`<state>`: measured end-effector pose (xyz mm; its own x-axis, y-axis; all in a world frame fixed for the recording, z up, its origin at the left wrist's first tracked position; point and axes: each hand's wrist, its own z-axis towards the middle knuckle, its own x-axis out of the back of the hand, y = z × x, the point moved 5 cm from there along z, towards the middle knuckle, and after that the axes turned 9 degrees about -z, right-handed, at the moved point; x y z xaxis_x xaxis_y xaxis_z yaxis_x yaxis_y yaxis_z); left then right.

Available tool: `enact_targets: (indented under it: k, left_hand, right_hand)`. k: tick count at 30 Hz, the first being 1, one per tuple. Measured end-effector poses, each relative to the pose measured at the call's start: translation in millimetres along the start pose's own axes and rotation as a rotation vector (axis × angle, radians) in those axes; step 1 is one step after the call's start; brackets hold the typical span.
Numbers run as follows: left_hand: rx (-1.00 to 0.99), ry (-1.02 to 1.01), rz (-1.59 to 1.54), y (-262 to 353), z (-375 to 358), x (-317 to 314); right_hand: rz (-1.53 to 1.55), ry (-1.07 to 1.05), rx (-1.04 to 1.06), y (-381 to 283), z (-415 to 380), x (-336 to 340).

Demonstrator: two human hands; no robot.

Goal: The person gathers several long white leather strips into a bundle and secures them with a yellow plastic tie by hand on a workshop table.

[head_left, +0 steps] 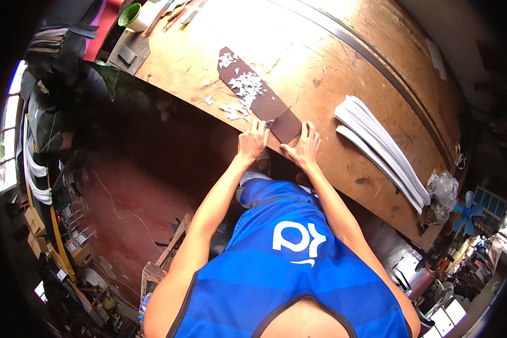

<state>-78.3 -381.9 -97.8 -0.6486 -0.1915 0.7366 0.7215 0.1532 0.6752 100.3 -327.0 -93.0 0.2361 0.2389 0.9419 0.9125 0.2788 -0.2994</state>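
A long dark brown board [286, 122] lies slantwise on the wooden table, one end at the front edge. Small white cut pieces [247, 87] are scattered over its far part and beside it. My left hand [253, 139] is closed at the board's left side, with a small dark object [270, 123] at its fingertips, too small to name. My right hand [305, 147] rests at the board's near right corner, thumb and fingers apart around it, holding nothing visible.
A stack of long white strips [380, 149] lies right on the wooden table [332, 191], near a clear plastic bag [442, 190]. Long dark strips [377, 65] cross the far side. A green-rimmed cup [130, 16] stands at the far left. A blue fan [468, 212] is beyond the right end.
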Motion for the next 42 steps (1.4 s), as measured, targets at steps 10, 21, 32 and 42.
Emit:
enact_targets:
  k: [10, 21, 32, 42]
  left_hand:
    - [0.025, 0.121, -0.027, -4, -13, 18]
    - [0.065, 0.111, -0.080, -28, -37, 30]
    - [0.304, 0.353, -0.239, -46, -49, 60]
    - [0.313, 0.504, -0.403, -22, -42, 62]
  right_hand:
    - [-0.045, -0.025, 0.020, -12, 7, 4]
    - [-0.122, -0.021, 0.158, -44, 35, -3]
    - [-0.089, -0.039, 0.186, -61, 47, 20]
    - [-0.455, 0.161, 0.486, -140, 77, 105]
